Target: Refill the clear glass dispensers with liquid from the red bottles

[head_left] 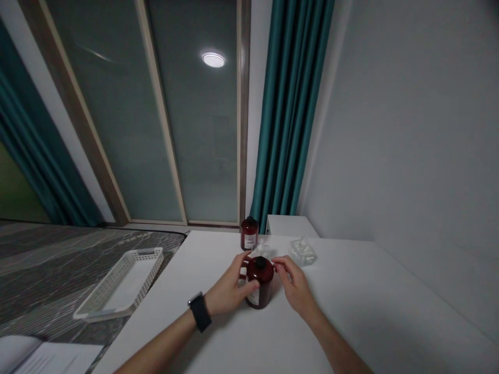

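Observation:
A dark red bottle (265, 291) with a black cap and a pale label stands upright on the white table. My left hand (232, 285), with a black watch on its wrist, grips it from the left, thumb across the front and fingers by what looks like a handle loop. On the other side, the fingers of my right hand (292, 283) are drawn together close to the bottle's shoulder. Something small and reddish shows at those fingertips, too small to name. Behind the bottle lies clear crumpled plastic (263, 250), partly hidden by it.
A second dark red bottle (249, 235) stands at the table's far edge. More clear plastic (303, 252) lies to the right. A white cabinet (292, 226) is behind the table (351, 311). On the left are a white basket (146, 252) and an open book (58, 357).

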Tool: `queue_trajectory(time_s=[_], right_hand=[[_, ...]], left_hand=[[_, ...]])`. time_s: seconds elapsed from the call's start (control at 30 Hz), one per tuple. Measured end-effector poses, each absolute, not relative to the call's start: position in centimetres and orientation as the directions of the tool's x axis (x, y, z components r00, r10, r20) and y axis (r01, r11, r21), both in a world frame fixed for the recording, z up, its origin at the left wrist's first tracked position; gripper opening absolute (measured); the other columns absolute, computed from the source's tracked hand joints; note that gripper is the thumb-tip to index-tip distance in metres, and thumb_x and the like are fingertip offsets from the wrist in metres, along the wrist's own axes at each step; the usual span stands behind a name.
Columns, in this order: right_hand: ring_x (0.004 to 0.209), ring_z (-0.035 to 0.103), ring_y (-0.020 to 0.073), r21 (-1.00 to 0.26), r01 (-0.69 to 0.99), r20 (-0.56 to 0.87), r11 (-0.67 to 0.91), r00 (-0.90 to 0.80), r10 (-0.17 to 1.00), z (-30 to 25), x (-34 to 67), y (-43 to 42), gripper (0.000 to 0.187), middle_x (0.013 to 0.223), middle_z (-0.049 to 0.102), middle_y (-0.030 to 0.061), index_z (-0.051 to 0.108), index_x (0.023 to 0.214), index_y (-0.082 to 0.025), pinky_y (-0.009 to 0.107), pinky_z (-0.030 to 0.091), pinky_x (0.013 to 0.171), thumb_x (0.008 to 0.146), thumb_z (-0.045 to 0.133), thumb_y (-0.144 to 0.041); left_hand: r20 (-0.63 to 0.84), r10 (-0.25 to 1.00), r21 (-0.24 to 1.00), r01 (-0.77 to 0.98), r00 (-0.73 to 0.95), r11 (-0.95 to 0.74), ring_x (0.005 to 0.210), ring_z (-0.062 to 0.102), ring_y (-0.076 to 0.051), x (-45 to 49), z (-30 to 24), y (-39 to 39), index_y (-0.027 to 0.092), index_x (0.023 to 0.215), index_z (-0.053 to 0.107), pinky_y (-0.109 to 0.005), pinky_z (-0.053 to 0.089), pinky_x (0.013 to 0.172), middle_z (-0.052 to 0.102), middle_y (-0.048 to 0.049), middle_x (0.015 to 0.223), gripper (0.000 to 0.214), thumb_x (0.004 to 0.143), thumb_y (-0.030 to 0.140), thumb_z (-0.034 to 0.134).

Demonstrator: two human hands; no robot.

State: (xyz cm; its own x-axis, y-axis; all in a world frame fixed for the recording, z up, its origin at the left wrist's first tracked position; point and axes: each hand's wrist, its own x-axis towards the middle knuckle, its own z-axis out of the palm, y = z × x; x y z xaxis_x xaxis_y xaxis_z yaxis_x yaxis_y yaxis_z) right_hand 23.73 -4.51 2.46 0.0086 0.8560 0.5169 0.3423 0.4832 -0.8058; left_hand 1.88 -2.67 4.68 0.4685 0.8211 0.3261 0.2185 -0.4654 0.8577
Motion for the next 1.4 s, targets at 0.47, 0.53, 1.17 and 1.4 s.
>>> queue_trajectory(time_s=[0.47,0.53,1.17,1.4], right_hand=[[0.091,0.063,0.0201,-0.797,0.284,0.548,0.532,-0.029,0.836,2.7,22.9,-5.4,0.028,0.098,0.064,0.0063,0.063,0.107,-0.021,0.03,0.05,0.08,0.1,0.041,-0.036],[0.09,0.062,0.0202,-0.8,0.285,0.542,0.527,-0.029,0.84,2.7,22.9,-5.5,0.027,0.098,0.064,0.0063,0.063,0.107,-0.021,0.03,0.05,0.08,0.099,0.041,-0.036],[0.111,0.059,0.0249,-0.813,0.283,0.504,0.508,-0.093,0.859,1.6,21.8,-5.6,0.043,0.123,0.059,0.0106,0.049,0.127,-0.021,0.037,0.052,0.091,0.087,0.06,-0.031],[0.118,0.059,0.0259,-0.872,0.21,0.429,0.442,-0.104,0.897,1.4,22.1,-4.5,0.045,0.136,0.058,0.012,0.051,0.133,-0.022,0.043,0.051,0.098,0.091,0.058,-0.035]], left_hand=[[0.365,0.704,0.629,0.396,0.609,-0.668,0.109,0.064,-0.028,3.1,4.7,5.4,0.021,0.121,0.064,-0.04,0.05,0.098,0.069,-0.0092,0.118,0.047,0.074,0.015,0.066],[0.366,0.72,0.64,0.402,0.589,-0.655,0.102,0.066,-0.027,3.5,4.2,5.5,0.021,0.12,0.063,-0.04,0.052,0.093,0.071,-0.0087,0.111,0.048,0.073,0.012,0.064],[0.412,0.817,0.607,0.548,0.403,-0.576,0.074,0.06,-0.017,-5.2,3.4,4.3,0.02,0.119,0.056,-0.033,0.052,0.077,0.063,-0.0056,0.109,0.045,0.075,0.023,0.066],[0.495,0.812,0.574,0.584,0.31,-0.573,0.099,0.06,-0.025,-6.3,2.3,4.3,0.021,0.12,0.059,-0.042,0.049,0.094,0.065,-0.0083,0.114,0.049,0.072,0.022,0.069]])
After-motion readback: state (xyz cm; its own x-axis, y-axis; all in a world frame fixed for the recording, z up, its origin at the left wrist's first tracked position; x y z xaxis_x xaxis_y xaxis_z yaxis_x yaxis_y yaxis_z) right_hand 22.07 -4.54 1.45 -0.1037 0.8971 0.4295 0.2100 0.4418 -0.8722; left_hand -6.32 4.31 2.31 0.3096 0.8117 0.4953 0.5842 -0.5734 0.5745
